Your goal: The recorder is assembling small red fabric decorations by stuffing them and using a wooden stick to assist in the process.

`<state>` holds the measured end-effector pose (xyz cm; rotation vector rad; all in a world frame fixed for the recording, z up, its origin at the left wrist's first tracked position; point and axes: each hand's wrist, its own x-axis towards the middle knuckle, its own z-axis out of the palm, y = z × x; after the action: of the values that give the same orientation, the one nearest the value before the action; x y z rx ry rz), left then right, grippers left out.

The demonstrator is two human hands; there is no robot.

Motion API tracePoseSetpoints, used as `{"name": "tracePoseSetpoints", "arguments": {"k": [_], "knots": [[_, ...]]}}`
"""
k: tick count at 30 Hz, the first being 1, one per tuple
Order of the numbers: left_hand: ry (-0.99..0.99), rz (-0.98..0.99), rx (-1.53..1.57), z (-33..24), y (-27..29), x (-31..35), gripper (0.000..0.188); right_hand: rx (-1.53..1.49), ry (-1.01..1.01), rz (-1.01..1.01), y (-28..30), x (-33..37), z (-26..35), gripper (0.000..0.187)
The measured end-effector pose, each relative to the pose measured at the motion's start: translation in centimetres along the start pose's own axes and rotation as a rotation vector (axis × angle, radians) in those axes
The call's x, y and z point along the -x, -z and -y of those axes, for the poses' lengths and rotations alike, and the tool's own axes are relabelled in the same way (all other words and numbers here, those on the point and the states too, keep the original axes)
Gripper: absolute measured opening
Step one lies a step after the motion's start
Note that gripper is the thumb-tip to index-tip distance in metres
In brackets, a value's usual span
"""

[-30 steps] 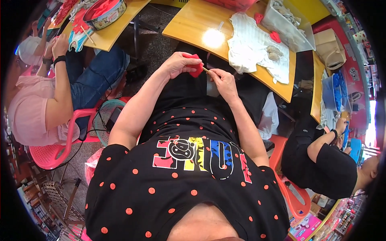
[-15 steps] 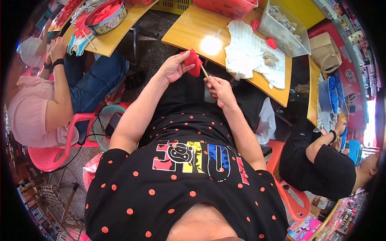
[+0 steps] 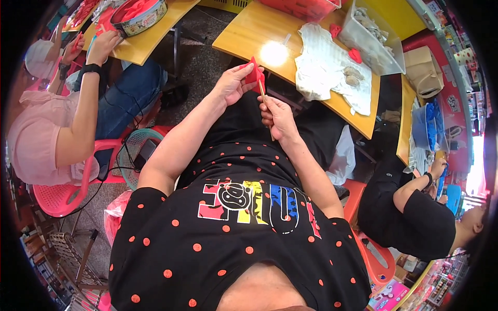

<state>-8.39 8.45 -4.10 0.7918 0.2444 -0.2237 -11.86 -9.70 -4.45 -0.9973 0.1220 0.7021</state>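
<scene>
Above my lap, my left hand (image 3: 234, 84) pinches a small red fabric piece (image 3: 253, 76) between thumb and fingers. My right hand (image 3: 278, 116) is closed round a thin wooden stick (image 3: 262, 89), whose upper end meets the lower edge of the red piece. Whether the tip goes inside the fabric I cannot tell. The stick's lower end shows below my right hand. Just beyond, a white cloth (image 3: 317, 67) lies on the wooden table (image 3: 241, 39), with a greyish-beige lump (image 3: 354, 78) and a small red piece (image 3: 355, 55) on it.
A clear plastic bin (image 3: 386, 59) of greyish pieces and a red-filled tub (image 3: 306, 9) stand at the table's back. A person in pink (image 3: 49, 129) sits to the left by a round tin (image 3: 140, 18); another in black (image 3: 415, 212) sits to the right.
My right hand has slid lower on the stick, which now stands more upright and shows below the hand. The red piece has turned. At left, the person's hand has reached toward the tin.
</scene>
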Motion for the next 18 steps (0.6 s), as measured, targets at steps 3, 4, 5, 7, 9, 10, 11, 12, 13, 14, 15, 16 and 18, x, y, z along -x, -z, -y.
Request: {"name": "tracePoseSetpoints", "arguments": {"k": [3,4,5,7,9,10,11,12,13,14,15,16,18], "knots": [[-0.003,0.008,0.018,-0.1,0.1,0.3,0.028,-0.015,-0.008,-0.005,-0.2,0.0,0.1,0.02],[-0.014,0.025,0.042,-0.2,0.1,0.4,0.027,-0.015,-0.01,-0.003,-0.3,0.0,0.2,0.02],[-0.01,0.022,0.044,-0.2,0.1,0.4,0.027,-0.018,-0.009,-0.006,0.0,-0.2,0.3,0.02],[-0.016,0.022,0.025,-0.6,-0.2,0.5,0.025,0.126,0.065,0.043,0.7,-0.5,0.7,0.022],[-0.024,0.029,0.028,-0.7,-0.2,0.4,0.023,0.448,0.361,-0.07,0.8,-0.2,0.8,0.023],[-0.023,0.03,0.024,-0.8,0.1,0.3,0.023,0.772,0.652,-0.185,0.6,0.0,1.3,0.026],[-0.005,0.007,0.053,-1.0,0.9,0.3,0.023,0.928,0.749,-0.226,-2.1,2.4,3.8,0.03],[0.014,-0.01,0.079,-1.0,1.2,0.3,0.024,1.033,0.893,-0.279,-4.5,5.0,6.1,0.026],[0.016,-0.003,0.107,-0.9,1.6,0.2,0.023,0.972,0.89,-0.243,-7.2,8.3,8.6,0.023],[0.026,0.002,0.104,-0.8,1.6,0.1,0.023,0.808,0.932,-0.161,-8.5,11.2,10.2,0.019],[0.025,0.016,0.127,-0.6,1.2,-0.2,0.022,0.574,1.2,-0.03,-10.3,13.5,11.3,0.018],[0.015,0.02,0.155,-0.4,1.3,-0.3,0.021,0.654,1.334,0.039,-11.4,15.9,13.1,0.015],[0.048,0.038,0.185,0.1,1.1,-1.0,0.022,0.636,1.354,0.166,-12.8,19.5,15.4,0.027]]}}
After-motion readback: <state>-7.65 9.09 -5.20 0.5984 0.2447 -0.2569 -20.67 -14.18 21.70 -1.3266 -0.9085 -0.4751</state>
